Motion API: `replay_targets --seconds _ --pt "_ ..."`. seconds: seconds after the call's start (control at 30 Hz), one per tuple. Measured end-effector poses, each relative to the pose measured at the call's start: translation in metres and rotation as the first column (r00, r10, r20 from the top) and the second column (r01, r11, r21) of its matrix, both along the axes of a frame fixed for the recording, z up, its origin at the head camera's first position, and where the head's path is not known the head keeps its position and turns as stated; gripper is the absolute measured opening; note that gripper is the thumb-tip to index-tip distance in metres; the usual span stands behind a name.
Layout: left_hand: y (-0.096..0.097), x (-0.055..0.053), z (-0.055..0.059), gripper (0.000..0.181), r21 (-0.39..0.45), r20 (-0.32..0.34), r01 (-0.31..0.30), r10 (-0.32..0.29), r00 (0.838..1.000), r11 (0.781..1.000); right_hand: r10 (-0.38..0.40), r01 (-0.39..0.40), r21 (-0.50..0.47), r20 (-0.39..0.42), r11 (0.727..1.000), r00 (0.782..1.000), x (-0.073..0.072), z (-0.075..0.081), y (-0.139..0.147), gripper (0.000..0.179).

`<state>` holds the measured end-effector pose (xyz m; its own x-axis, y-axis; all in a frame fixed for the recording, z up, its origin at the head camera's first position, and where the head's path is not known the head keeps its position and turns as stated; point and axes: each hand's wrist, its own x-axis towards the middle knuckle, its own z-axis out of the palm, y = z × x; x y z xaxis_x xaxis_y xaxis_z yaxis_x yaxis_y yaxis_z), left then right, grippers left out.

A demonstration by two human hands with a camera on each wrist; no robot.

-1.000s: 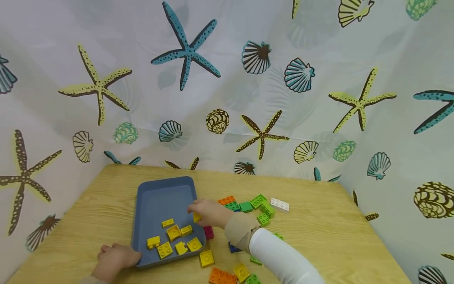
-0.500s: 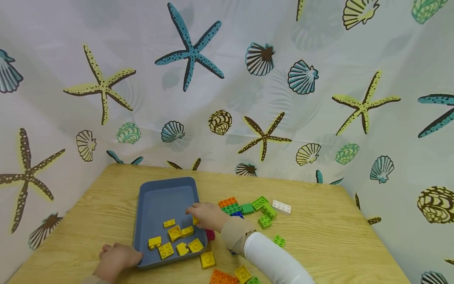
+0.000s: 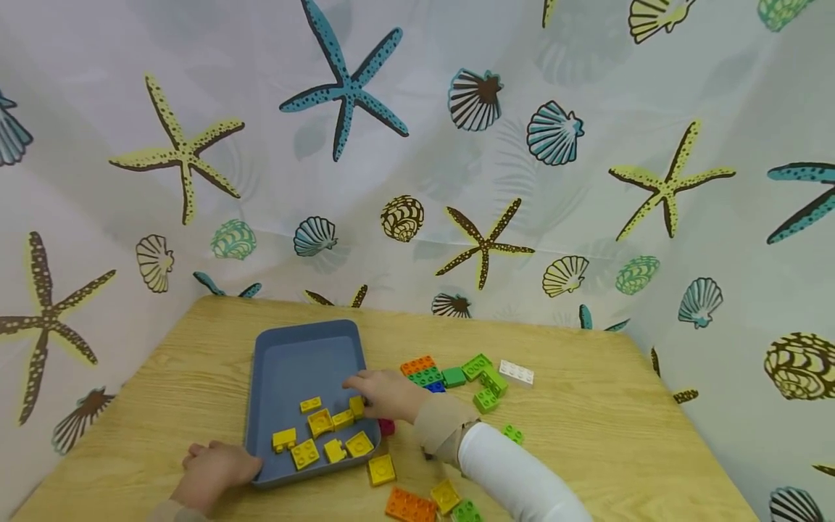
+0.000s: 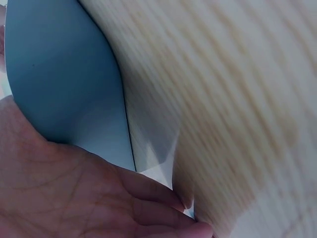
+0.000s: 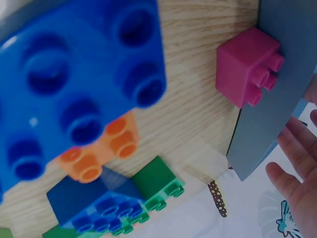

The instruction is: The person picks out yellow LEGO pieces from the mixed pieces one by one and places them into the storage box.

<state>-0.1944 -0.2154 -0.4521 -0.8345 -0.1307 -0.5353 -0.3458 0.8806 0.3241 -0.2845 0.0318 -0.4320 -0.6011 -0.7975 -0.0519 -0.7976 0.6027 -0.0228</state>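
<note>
A blue-grey tray (image 3: 306,362) holds several yellow toy bricks in its near half. Over its right wall, my right hand (image 3: 385,394) reaches in with fingers spread loosely. Beside those fingers a yellow brick (image 3: 356,407) stands in the tray, against the other yellow ones. No brick shows between the fingers (image 5: 297,144) in the right wrist view. At the near left corner, my left hand (image 3: 218,467) rests against the tray's outside. Its fingers lie extended, and the left wrist view has the palm (image 4: 54,188) along the tray wall.
Outside the tray's right wall sits a magenta brick (image 5: 247,64). Blue, orange and green bricks are scattered right of the tray, with a white brick (image 3: 516,373) farthest right. Near the front lie a yellow brick (image 3: 381,470) and an orange brick (image 3: 410,504). A patterned curtain (image 3: 417,145) surrounds the table.
The yellow brick under my right hand has come down into the tray and shows more fully, and the fingers have loosened from it. My left hand stays at the tray corner.
</note>
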Motion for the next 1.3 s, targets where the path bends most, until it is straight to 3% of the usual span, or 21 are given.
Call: replay_targets --seconds 0.2,0.4,0.73,1.0,1.2,1.3 --pt "0.002 -0.001 0.001 0.082 -0.008 0.011 -0.043 0.044 0.999 0.999 -0.012 0.011 0.016 0.064 1.000 0.998 0.003 0.007 0.006 0.046" --pt "0.002 0.000 0.003 0.082 -0.013 -0.011 -0.024 0.023 1.000 1.000 -0.012 0.013 -0.009 0.105 1.000 0.994 0.007 0.016 0.019 0.039" --pt "0.004 -0.001 0.001 0.081 -0.025 0.011 -0.034 0.034 0.999 0.999 -0.079 0.072 0.101 0.064 0.992 0.995 0.013 0.014 0.040 0.040" --pt "0.004 -0.001 0.001 0.080 -0.032 0.019 0.006 -0.005 1.000 0.999 -0.133 0.121 0.146 0.076 0.982 0.988 0.017 0.018 0.061 0.047" --pt "0.005 -0.003 0.001 0.079 -0.031 0.038 -0.062 0.064 0.997 0.998 -0.147 0.128 0.156 0.120 0.979 0.982 0.021 0.023 0.075 0.040" --pt "0.005 -0.004 0.000 0.078 -0.045 0.048 -0.051 0.053 0.997 0.998 -0.147 0.116 0.187 0.161 0.976 0.976 0.023 0.025 0.080 0.039"
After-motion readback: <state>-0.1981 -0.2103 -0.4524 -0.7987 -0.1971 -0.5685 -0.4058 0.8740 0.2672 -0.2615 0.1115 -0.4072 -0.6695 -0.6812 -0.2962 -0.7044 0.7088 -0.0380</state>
